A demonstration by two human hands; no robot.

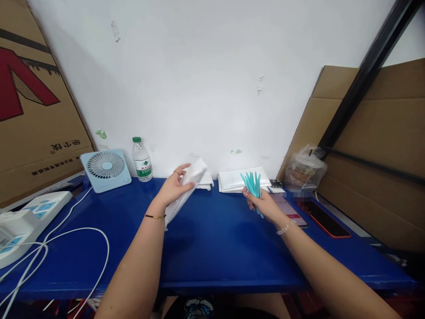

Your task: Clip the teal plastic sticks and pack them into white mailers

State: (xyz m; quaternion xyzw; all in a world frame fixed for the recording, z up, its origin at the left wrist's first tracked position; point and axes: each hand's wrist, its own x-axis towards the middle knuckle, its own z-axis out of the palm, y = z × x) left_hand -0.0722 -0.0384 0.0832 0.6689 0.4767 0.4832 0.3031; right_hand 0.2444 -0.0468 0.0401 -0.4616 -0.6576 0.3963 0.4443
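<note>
My left hand (175, 188) grips a thin white bag (198, 172), tilted above the table, between its thumb and fingers. Whether the bag holds anything cannot be made out. A fanned bunch of slim turquoise sticks (253, 182) is clasped in my right hand (262, 204), their tips pointing up and away from me. Behind that hand lies a stack of flat white packs (229, 179) against the wall. More folded white material (206, 182) rests on the table behind my left hand.
On the blue table (212, 248), a fan (106, 170) and a water bottle (141, 161) stand at left, with a power strip (43, 212) and white cables nearer. Two phones (328, 219) (292, 210) and a bagged cup (305, 170) sit at right. Cardboard (378, 146) flanks the table.
</note>
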